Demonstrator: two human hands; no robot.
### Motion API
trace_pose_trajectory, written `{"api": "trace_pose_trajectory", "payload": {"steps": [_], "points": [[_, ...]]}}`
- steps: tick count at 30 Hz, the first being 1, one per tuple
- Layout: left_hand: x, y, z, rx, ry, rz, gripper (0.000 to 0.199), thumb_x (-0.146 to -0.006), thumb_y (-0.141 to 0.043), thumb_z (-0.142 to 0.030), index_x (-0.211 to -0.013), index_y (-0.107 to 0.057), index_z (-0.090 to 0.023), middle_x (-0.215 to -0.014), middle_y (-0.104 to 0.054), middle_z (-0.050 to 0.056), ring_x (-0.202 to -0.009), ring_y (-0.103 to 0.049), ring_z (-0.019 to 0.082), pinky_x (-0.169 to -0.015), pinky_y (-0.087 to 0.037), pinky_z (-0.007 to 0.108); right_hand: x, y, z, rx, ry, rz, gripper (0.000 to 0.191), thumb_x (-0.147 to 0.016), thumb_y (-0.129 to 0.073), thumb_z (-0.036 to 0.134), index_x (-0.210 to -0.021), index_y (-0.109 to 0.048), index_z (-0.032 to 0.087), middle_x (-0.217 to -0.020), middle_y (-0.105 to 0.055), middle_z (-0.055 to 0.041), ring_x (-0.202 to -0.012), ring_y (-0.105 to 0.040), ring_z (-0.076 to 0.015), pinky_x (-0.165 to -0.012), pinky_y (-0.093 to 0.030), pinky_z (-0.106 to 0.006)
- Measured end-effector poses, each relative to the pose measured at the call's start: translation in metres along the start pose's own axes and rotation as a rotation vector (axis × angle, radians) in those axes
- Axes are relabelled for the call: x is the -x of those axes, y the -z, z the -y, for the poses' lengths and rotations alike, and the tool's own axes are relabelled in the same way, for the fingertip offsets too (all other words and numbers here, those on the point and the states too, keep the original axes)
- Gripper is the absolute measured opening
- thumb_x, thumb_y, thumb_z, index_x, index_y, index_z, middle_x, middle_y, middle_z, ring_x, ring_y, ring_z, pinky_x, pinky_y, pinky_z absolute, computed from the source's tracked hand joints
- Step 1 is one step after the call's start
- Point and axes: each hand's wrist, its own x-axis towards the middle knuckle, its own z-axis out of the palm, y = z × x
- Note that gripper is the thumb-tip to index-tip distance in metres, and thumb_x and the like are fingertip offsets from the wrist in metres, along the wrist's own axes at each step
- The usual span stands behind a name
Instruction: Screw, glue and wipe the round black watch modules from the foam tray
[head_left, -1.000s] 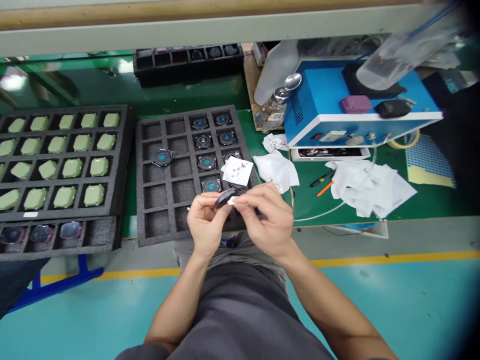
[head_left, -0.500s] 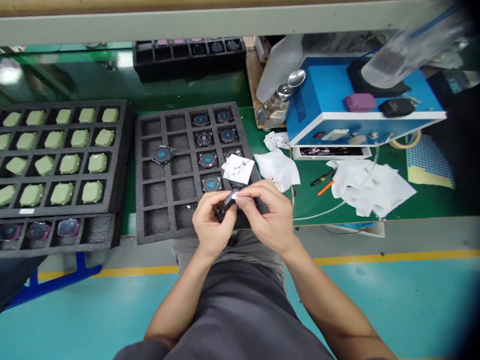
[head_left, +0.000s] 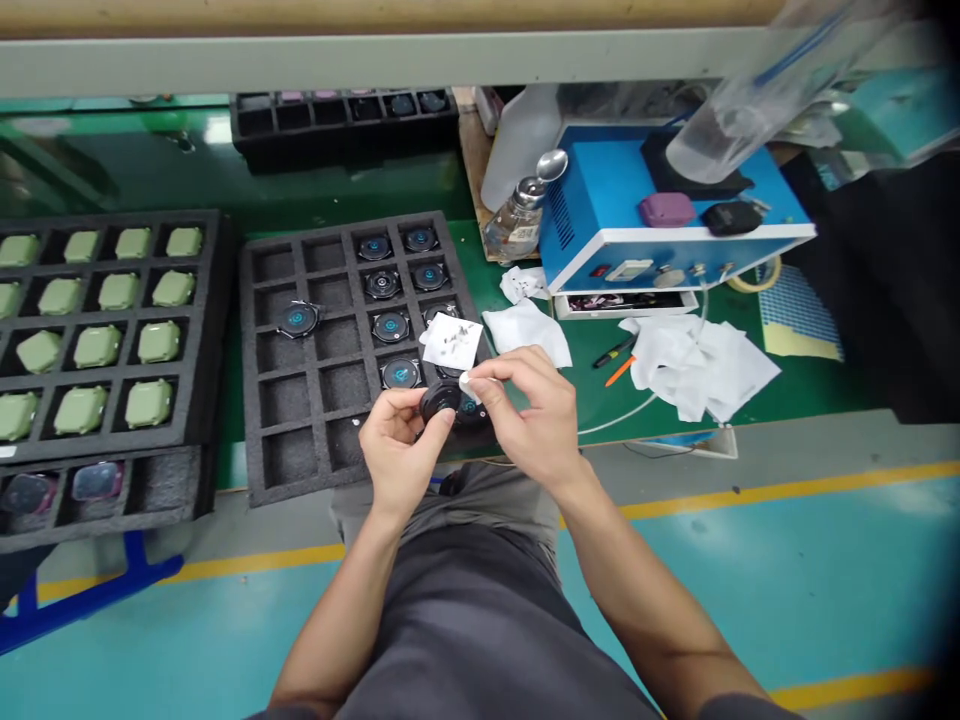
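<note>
Between the thumb and fingers of my left hand [head_left: 401, 440] is a dark round watch case [head_left: 441, 398]. My right hand [head_left: 529, 415] pinches a small white piece [head_left: 466, 383] at the watch's right edge; whether it is cloth or paper I cannot tell. Below both hands lies a grey foam tray [head_left: 289, 500] with round black watches in its right columns. One more watch [head_left: 298, 319] rests in the left column. A white paper square [head_left: 452, 341] with small dark bits on it lies over the tray's right side.
A foam tray of green square watch cases [head_left: 97, 346] stands at the left. To the right are white cloths [head_left: 529, 332], a glass bottle [head_left: 517, 225], a blue machine [head_left: 637, 190], a black pen [head_left: 613, 352] and an orange stick [head_left: 620, 371]. A shelf edge [head_left: 337, 62] crosses the top.
The watch case has turned from edge-on to showing its round face. My right hand with the white piece has drawn slightly away from it. The whole view has shifted.
</note>
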Motion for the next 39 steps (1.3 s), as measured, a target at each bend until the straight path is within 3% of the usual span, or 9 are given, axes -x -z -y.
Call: {"api": "trace_pose_trajectory", "payload": {"steps": [4, 11, 14, 17, 20, 27, 31, 35, 39], "points": [[0.000, 0.000, 0.001, 0.011, 0.003, -0.007, 0.025, -0.069, -0.084, -0.013, -0.087, -0.068, -0.017, -0.082, -0.067, 0.000, -0.075, -0.068, 0.010, -0.070, -0.057, 0.020, 0.003, -0.010, 0.005, 0.122, 0.140, 0.037, 0.011, -0.094, -0.063, 0.021, -0.089, -0.073, 0.024, -0.080, -0.071, -0.0027, -0.082, -0.060, -0.0188, -0.075, -0.046, -0.036], [0.000, 0.000, 0.005, -0.003, -0.021, -0.071, 0.027, -0.068, -0.086, -0.016, -0.087, -0.068, -0.017, -0.084, -0.063, 0.000, -0.078, -0.067, 0.011, -0.072, -0.057, 0.022, 0.013, -0.027, 0.009, 0.303, 0.137, -0.086, 0.013, -0.094, -0.061, 0.016, -0.090, -0.073, 0.020, -0.076, -0.070, -0.0040, -0.078, -0.055, -0.0190, -0.071, -0.043, -0.036], [-0.002, 0.002, 0.006, 0.062, -0.052, -0.154, 0.031, -0.067, -0.089, -0.019, -0.087, -0.066, -0.018, -0.085, -0.064, -0.001, -0.077, -0.066, 0.010, -0.074, -0.055, 0.021, 0.021, -0.029, 0.009, 0.342, 0.105, -0.059, 0.011, -0.092, -0.064, 0.016, -0.090, -0.074, 0.020, -0.075, -0.070, -0.0035, -0.078, -0.056, -0.0195, -0.072, -0.043, -0.037], [-0.003, 0.005, 0.005, 0.156, -0.022, -0.193, 0.035, -0.065, -0.091, -0.023, -0.087, -0.064, -0.019, -0.083, -0.064, -0.002, -0.074, -0.064, 0.008, -0.072, -0.053, 0.019, 0.024, -0.026, 0.008, 0.261, 0.003, 0.009, 0.012, -0.093, -0.063, 0.018, -0.086, -0.072, 0.021, -0.077, -0.072, -0.0023, -0.078, -0.059, -0.0192, -0.074, -0.045, -0.037], [-0.003, 0.007, 0.003, 0.182, -0.005, -0.146, 0.034, -0.066, -0.091, -0.023, -0.084, -0.063, -0.020, -0.083, -0.065, -0.002, -0.076, -0.062, 0.008, -0.073, -0.051, 0.019, 0.018, -0.017, 0.011, 0.117, -0.062, -0.063, 0.010, -0.093, -0.063, 0.020, -0.087, -0.071, 0.023, -0.081, -0.072, -0.0022, -0.079, -0.061, -0.0187, -0.076, -0.048, -0.037], [-0.002, 0.009, 0.002, 0.132, -0.025, -0.088, 0.033, -0.068, -0.089, -0.023, -0.083, -0.059, -0.021, -0.087, -0.065, 0.000, -0.084, -0.067, 0.014, -0.081, -0.055, 0.028, 0.006, -0.007, 0.027, -0.047, -0.084, -0.039, 0.008, -0.094, -0.063, 0.021, -0.089, -0.069, 0.025, -0.083, -0.071, -0.0015, -0.080, -0.063, -0.0184, -0.074, -0.050, -0.037], [-0.001, 0.008, 0.004, 0.124, -0.078, -0.042, 0.027, -0.072, -0.085, -0.017, -0.084, -0.060, -0.021, -0.085, -0.065, 0.000, -0.084, -0.068, 0.014, -0.083, -0.055, 0.029, 0.006, -0.015, 0.029, -0.060, 0.014, -0.025, 0.009, -0.093, -0.064, 0.019, -0.093, -0.070, 0.025, -0.083, -0.071, -0.0023, -0.080, -0.063, -0.0180, -0.074, -0.050, -0.037], [0.000, 0.007, 0.006, 0.108, -0.077, -0.063, 0.027, -0.070, -0.086, -0.014, -0.083, -0.063, -0.019, -0.081, -0.063, -0.001, -0.079, -0.064, 0.011, -0.075, -0.054, 0.023, 0.004, -0.022, 0.026, 0.089, 0.112, -0.020, 0.012, -0.095, -0.061, 0.021, -0.092, -0.072, 0.025, -0.079, -0.069, -0.0038, -0.079, -0.060, -0.0194, -0.071, -0.046, -0.037], [-0.002, 0.007, 0.000, 0.210, 0.099, -0.145, 0.035, -0.064, -0.091, -0.020, -0.084, -0.063, -0.018, -0.081, -0.065, -0.002, -0.072, -0.064, 0.008, -0.070, -0.055, 0.021, 0.007, -0.011, 0.023, 0.396, 0.083, 0.119, 0.013, -0.094, -0.060, 0.019, -0.091, -0.073, 0.022, -0.078, -0.069, -0.0050, -0.078, -0.055, -0.0222, -0.070, -0.039, -0.040]]}}
